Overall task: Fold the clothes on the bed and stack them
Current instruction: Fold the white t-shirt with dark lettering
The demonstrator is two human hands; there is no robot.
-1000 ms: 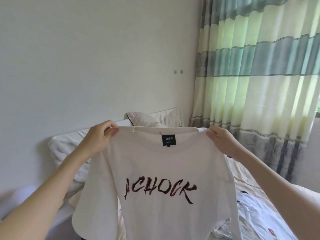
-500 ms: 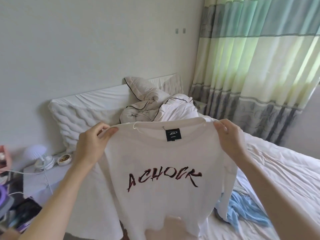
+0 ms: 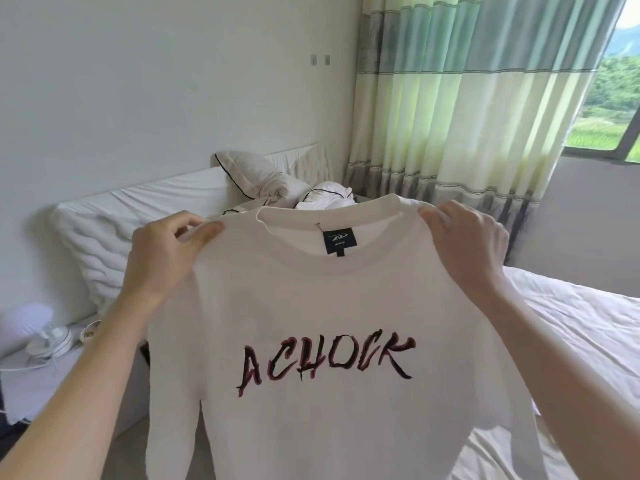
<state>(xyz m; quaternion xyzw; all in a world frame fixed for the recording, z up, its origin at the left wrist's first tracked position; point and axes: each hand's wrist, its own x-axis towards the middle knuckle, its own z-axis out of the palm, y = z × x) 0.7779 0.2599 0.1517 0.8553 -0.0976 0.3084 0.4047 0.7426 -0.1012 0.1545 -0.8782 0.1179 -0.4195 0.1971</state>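
White cotton T-shirt hangs spread in mid-air over the bed, held up by 2 hands at its shoulders. Left hand pinches the left shoulder seam between thumb and curled fingers; right hand grips the right shoulder, fingers folded over the edge. Both forearms reach forward and upward. Behind the shirt lie rumpled pillows, partly hidden, with striped curtains beyond.
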